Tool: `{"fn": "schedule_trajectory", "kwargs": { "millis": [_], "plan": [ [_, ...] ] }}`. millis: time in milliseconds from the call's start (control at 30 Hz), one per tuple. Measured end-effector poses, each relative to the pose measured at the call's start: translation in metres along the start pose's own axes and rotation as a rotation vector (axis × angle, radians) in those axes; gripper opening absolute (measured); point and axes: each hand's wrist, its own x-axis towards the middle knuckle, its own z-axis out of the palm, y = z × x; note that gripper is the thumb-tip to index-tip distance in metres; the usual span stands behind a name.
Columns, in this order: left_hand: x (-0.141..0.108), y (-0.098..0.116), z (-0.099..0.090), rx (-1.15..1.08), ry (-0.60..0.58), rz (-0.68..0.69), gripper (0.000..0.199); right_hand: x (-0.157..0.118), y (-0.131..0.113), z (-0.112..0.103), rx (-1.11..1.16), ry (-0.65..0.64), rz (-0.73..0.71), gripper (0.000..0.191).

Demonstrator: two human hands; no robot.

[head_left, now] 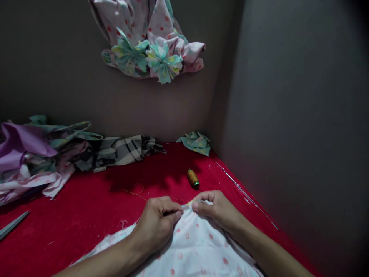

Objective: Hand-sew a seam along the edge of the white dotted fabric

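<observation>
A white cloth with pink dots (190, 246) spreads toward me over the red surface. My left hand (161, 219) pinches its upper edge between thumb and fingers. Just to the right, my right hand (211, 206) is closed on the same edge, with a small gap between the two hands. Something thin and pale shows at the right fingertips, too small to name. Beyond my hands lies a spool of golden-brown thread (193, 179). A loose orange thread (129, 191) curls on the red surface near my left hand.
Scissor blades (14, 225) lie at the left edge. Fabric scraps (34, 154) and a plaid cloth (123, 150) line the back of the red surface (72, 215). A green scrap (196, 142) rests in the corner, a thin rod (248, 196) along the right wall. Dotted fabric (164, 30) hangs above.
</observation>
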Motion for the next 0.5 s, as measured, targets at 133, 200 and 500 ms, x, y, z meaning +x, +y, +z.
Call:
{"fn": "schedule_trajectory", "kwargs": {
  "millis": [133, 200, 500],
  "plan": [
    [0.0009, 0.0011, -0.0011, -0.007, -0.007, 0.008, 0.019, 0.0006, 0.0009, 0.0013, 0.011, -0.001, -0.016, 0.020],
    [0.0013, 0.0019, -0.0013, -0.049, 0.001, -0.002, 0.018, 0.0009, 0.0010, 0.0019, 0.021, -0.007, -0.031, 0.020],
    [0.0067, -0.0011, 0.0062, -0.233, 0.018, -0.095, 0.011, 0.0011, 0.0032, 0.0051, 0.014, -0.035, -0.028, 0.019]
  ]
}}
